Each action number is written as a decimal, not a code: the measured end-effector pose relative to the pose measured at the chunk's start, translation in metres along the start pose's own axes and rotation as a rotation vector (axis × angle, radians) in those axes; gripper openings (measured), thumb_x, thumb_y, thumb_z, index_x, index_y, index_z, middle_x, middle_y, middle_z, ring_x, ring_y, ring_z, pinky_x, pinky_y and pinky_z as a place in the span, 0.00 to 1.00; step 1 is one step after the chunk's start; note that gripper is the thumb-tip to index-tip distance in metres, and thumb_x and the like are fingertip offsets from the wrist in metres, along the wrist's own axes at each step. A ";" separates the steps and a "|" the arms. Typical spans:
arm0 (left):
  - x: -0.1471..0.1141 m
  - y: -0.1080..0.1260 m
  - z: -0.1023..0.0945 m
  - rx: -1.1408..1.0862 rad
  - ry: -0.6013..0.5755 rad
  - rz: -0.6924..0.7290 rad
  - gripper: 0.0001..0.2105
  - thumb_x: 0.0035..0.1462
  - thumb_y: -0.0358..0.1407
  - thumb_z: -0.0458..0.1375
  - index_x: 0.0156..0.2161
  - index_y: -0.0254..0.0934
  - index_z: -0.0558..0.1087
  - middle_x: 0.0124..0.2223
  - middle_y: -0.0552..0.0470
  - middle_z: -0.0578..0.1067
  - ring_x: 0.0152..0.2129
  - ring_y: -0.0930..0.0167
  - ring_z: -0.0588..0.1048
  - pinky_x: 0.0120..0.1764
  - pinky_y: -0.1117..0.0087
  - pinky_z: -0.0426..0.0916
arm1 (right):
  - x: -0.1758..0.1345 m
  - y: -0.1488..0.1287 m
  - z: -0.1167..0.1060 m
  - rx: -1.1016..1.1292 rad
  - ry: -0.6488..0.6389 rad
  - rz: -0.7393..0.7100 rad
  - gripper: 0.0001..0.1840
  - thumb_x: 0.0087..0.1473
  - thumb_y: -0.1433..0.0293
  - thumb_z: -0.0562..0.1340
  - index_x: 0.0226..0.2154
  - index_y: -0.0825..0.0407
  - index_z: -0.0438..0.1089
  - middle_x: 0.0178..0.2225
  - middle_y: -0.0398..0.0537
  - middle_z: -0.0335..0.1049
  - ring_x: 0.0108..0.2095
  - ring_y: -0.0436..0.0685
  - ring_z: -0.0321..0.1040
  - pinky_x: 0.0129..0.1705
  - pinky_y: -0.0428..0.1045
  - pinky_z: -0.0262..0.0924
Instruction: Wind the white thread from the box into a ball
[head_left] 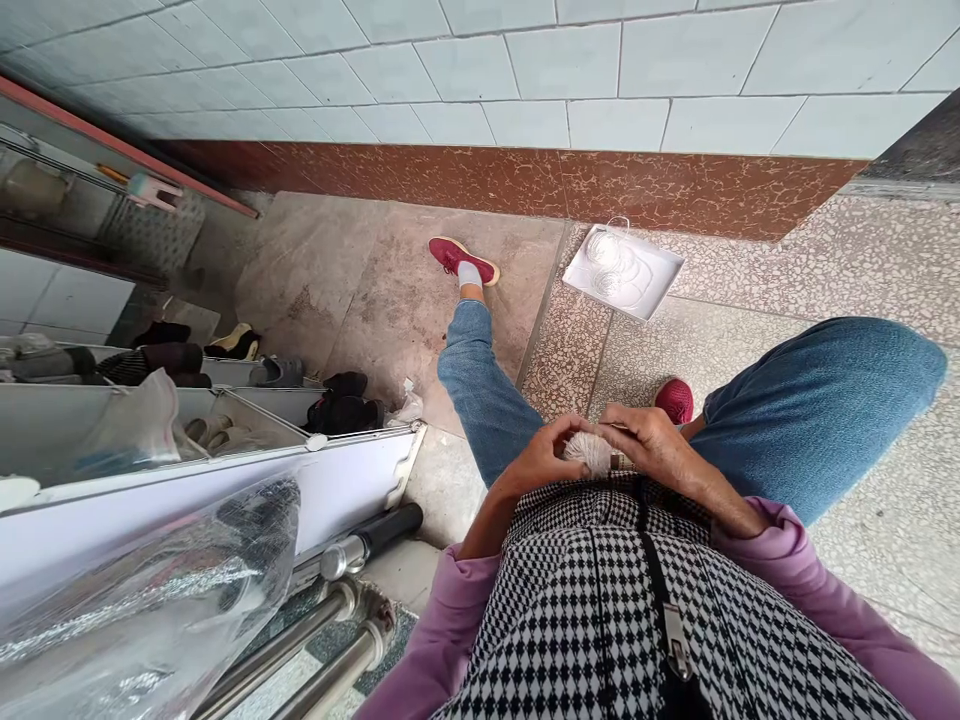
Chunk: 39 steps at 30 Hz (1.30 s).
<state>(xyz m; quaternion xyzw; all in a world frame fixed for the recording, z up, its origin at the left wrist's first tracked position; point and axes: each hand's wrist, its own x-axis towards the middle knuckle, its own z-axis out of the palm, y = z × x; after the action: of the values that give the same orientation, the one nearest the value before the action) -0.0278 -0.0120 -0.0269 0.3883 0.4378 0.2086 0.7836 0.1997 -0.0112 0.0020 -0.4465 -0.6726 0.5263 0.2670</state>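
Observation:
Close to my apron, my left hand [541, 458] is curled around a small, off-white, fluffy bundle that looks like a ball of yarn [588, 454]. My right hand [651, 446] is at the other side of the bundle, its thumb and fingers pinched together near the top. What those fingers grip is too small to make out. Both hands are low over my lap, between my spread knees. Ahead on the floor lies a shallow white tray [657, 294] with white coils of cord or yarn [606, 250] in it.
To the left stands a white shoe rack [352, 462] with several shoes, partly behind a clear plastic cover [247, 560]. Metal pipes [330, 615] lie by it. A tiled wall [540, 75] with a reddish-brown base borders the floor in front.

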 end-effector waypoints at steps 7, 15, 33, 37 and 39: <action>-0.013 0.003 -0.005 -0.429 -0.052 0.055 0.33 0.36 0.44 0.80 0.48 0.38 0.78 0.42 0.51 0.80 0.34 0.69 0.75 0.38 0.70 0.68 | 0.000 0.010 0.006 0.116 0.035 0.043 0.25 0.73 0.47 0.56 0.33 0.47 0.69 0.30 0.47 0.70 0.31 0.59 0.69 0.34 0.52 0.63; 0.014 -0.005 -0.014 -0.333 0.433 0.223 0.28 0.41 0.38 0.76 0.49 0.39 0.74 0.46 0.50 0.80 0.44 0.65 0.78 0.50 0.64 0.73 | -0.005 -0.002 0.028 -0.285 -0.159 -0.018 0.16 0.75 0.66 0.54 0.34 0.49 0.68 0.28 0.45 0.70 0.27 0.54 0.64 0.32 0.50 0.54; 0.013 0.005 -0.001 -0.141 0.423 0.167 0.29 0.33 0.33 0.74 0.43 0.41 0.67 0.38 0.57 0.75 0.35 0.71 0.72 0.41 0.71 0.66 | -0.003 -0.005 0.025 -0.337 -0.266 0.033 0.16 0.75 0.67 0.53 0.37 0.51 0.72 0.31 0.48 0.76 0.29 0.55 0.67 0.35 0.50 0.57; 0.010 -0.006 0.006 0.086 0.335 0.147 0.27 0.36 0.31 0.74 0.42 0.40 0.67 0.41 0.55 0.75 0.39 0.69 0.73 0.44 0.69 0.66 | 0.001 -0.012 0.009 -0.210 -0.184 -0.003 0.18 0.75 0.63 0.53 0.34 0.50 0.70 0.30 0.47 0.74 0.28 0.55 0.66 0.34 0.51 0.56; 0.004 -0.006 0.010 0.104 0.208 0.121 0.26 0.37 0.31 0.74 0.42 0.39 0.69 0.41 0.55 0.75 0.38 0.70 0.72 0.42 0.70 0.65 | 0.005 -0.005 0.002 -0.136 -0.095 0.041 0.19 0.74 0.59 0.54 0.33 0.49 0.69 0.29 0.45 0.71 0.28 0.54 0.66 0.33 0.50 0.56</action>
<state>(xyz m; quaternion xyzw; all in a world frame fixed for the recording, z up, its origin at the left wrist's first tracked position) -0.0177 -0.0173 -0.0304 0.4302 0.5028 0.2718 0.6988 0.1943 -0.0077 0.0054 -0.4516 -0.7094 0.5055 0.1931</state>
